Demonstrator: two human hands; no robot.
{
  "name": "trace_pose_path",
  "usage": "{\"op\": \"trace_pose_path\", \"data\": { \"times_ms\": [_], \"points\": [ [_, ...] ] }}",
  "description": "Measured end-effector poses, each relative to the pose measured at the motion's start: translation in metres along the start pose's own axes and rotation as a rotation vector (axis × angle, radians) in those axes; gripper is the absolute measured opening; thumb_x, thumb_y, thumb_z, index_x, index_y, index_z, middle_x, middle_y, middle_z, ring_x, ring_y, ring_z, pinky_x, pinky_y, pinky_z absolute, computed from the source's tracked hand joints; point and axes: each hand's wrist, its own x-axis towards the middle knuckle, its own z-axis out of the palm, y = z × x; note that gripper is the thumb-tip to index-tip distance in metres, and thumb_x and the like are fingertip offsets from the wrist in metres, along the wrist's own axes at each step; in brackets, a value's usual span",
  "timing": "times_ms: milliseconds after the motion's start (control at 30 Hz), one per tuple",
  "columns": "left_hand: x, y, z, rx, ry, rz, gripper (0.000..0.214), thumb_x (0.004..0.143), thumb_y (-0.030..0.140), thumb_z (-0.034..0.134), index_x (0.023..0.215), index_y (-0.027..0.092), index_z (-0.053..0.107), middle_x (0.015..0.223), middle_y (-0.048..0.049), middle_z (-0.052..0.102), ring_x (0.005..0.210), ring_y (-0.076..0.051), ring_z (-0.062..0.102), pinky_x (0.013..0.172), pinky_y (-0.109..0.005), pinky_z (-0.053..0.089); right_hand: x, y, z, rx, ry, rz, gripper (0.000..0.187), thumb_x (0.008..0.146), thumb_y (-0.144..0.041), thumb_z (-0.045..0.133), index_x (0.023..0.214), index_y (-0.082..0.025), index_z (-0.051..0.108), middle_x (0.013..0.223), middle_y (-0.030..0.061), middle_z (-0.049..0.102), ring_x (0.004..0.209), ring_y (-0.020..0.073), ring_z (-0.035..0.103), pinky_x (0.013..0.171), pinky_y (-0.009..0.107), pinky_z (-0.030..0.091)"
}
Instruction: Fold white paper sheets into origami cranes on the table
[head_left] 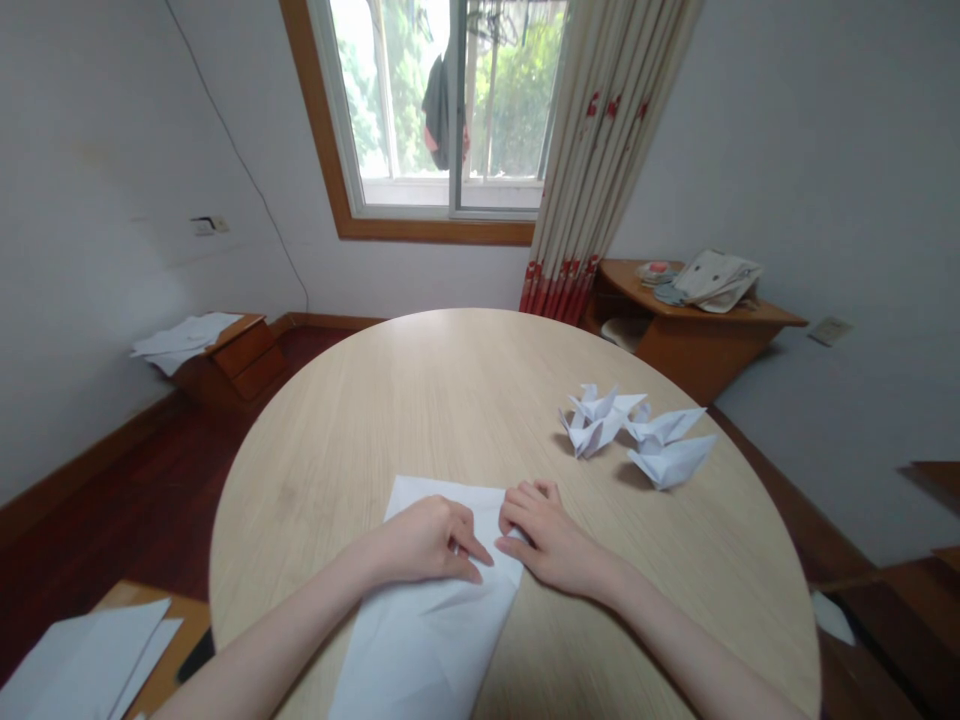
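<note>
A white sheet of paper [427, 640] with creases lies on the round table in front of me, reaching past the bottom of the view. My left hand [431, 542] rests on top of the sheet, its thumb and forefinger stretched out with a small gap between them and the other fingers bent. At the sheet's right edge, my right hand [551, 540] is closed on the paper, thumb on top and fingers curled over the border. Part of that edge is hidden under the right fingers.
Several folded white paper birds [667, 460] stand on the right of the round table [360, 400]. More white sheets [90, 660] lie on a lower surface at bottom left. A wooden desk [697, 330] with a bag [724, 280] stands by the right wall.
</note>
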Motion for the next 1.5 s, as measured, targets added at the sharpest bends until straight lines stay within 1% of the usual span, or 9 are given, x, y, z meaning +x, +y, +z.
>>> {"op": "trace_pose_path", "data": {
  "times_ms": [267, 700, 833, 967, 1133, 1233, 1367, 1400, 1500],
  "points": [
    [-0.001, -0.003, 0.0, 0.044, -0.037, 0.036, 0.018, 0.08, 0.026, 0.073, 0.098, 0.025, 0.077, 0.07, -0.0015, 0.066, 0.059, -0.012, 0.055, 0.057, -0.021, 0.038, 0.0, -0.003, -0.001, 0.02, 0.002, -0.002, 0.016, 0.091, -0.018, 0.054, 0.076, -0.02, 0.048, 0.084, -0.0005, 0.057, 0.087, 0.0173, 0.05, 0.089, 0.038, 0.029],
    [-0.005, 0.005, 0.001, 0.165, -0.029, 0.039, 0.022, 0.089, 0.031, 0.061, 0.106, 0.024, 0.074, 0.073, -0.0018, 0.065, 0.06, -0.013, 0.056, 0.057, -0.022, 0.038, 0.001, -0.003, -0.001, 0.013, -0.002, -0.013, 0.016, 0.092, -0.017, 0.052, 0.077, -0.02, 0.048, 0.085, 0.0004, 0.058, 0.088, 0.0187, 0.049, 0.09, 0.04, 0.029],
    [-0.008, 0.013, 0.002, 0.313, -0.037, 0.072, 0.023, 0.093, 0.031, 0.055, 0.096, 0.022, 0.077, 0.07, -0.0015, 0.061, 0.055, -0.012, 0.053, 0.053, -0.023, 0.034, 0.001, -0.004, -0.001, -0.014, 0.005, -0.017, 0.014, 0.092, -0.017, 0.053, 0.079, -0.02, 0.049, 0.086, 0.0002, 0.058, 0.089, 0.0187, 0.05, 0.091, 0.04, 0.029],
    [-0.009, 0.018, 0.004, 0.471, -0.022, 0.092, 0.035, 0.097, 0.031, 0.047, 0.082, 0.019, 0.076, 0.067, -0.0028, 0.06, 0.053, -0.013, 0.053, 0.052, -0.026, 0.03, 0.002, -0.003, -0.002, -0.045, 0.019, -0.011, 0.011, 0.091, -0.019, 0.055, 0.081, -0.02, 0.051, 0.089, 0.0006, 0.059, 0.092, 0.0198, 0.05, 0.091, 0.041, 0.03],
    [-0.01, 0.02, 0.005, 0.569, -0.008, 0.109, 0.039, 0.098, 0.033, 0.043, 0.079, 0.018, 0.074, 0.067, -0.0029, 0.061, 0.051, -0.013, 0.053, 0.05, -0.029, 0.025, 0.003, 0.0, -0.001, -0.067, 0.077, -0.021, 0.006, 0.09, -0.022, 0.058, 0.088, -0.021, 0.052, 0.095, 0.0029, 0.059, 0.099, 0.0223, 0.051, 0.094, 0.043, 0.03],
    [-0.01, 0.022, 0.006, 0.602, -0.006, 0.104, 0.04, 0.098, 0.032, 0.043, 0.077, 0.018, 0.074, 0.066, -0.0025, 0.061, 0.05, -0.013, 0.052, 0.049, -0.029, 0.022, 0.002, -0.001, -0.003, -0.098, 0.136, -0.045, 0.011, 0.089, -0.021, 0.057, 0.098, -0.02, 0.052, 0.104, 0.0074, 0.058, 0.104, 0.0248, 0.05, 0.095, 0.045, 0.032],
    [-0.009, 0.025, 0.006, 0.63, 0.004, 0.09, 0.042, 0.097, 0.032, 0.042, 0.073, 0.019, 0.073, 0.063, -0.0012, 0.059, 0.048, -0.012, 0.048, 0.048, -0.029, 0.021, -0.003, -0.004, -0.011, -0.127, 0.168, -0.072, 0.009, 0.089, -0.021, 0.054, 0.097, -0.016, 0.055, 0.103, 0.0114, 0.059, 0.097, 0.0251, 0.052, 0.085, 0.039, 0.039],
    [-0.009, 0.025, 0.005, 0.637, 0.005, 0.083, 0.044, 0.098, 0.031, 0.04, 0.071, 0.019, 0.073, 0.062, -0.0012, 0.058, 0.047, -0.011, 0.047, 0.048, -0.029, 0.02, -0.005, -0.005, -0.013, -0.131, 0.129, -0.067, 0.007, 0.091, -0.021, 0.051, 0.09, -0.017, 0.057, 0.096, 0.0098, 0.061, 0.09, 0.0235, 0.053, 0.079, 0.035, 0.041],
    [-0.008, 0.027, 0.005, 0.648, -0.002, 0.067, 0.05, 0.098, 0.031, 0.036, 0.065, 0.018, 0.071, 0.06, -0.0013, 0.056, 0.045, -0.011, 0.043, 0.048, -0.029, 0.019, -0.01, -0.007, -0.018, -0.151, -0.008, -0.049, 0.025, 0.093, -0.023, 0.048, 0.071, -0.017, 0.06, 0.075, 0.0054, 0.064, 0.072, 0.0184, 0.055, 0.063, 0.029, 0.036]
  ]
}}
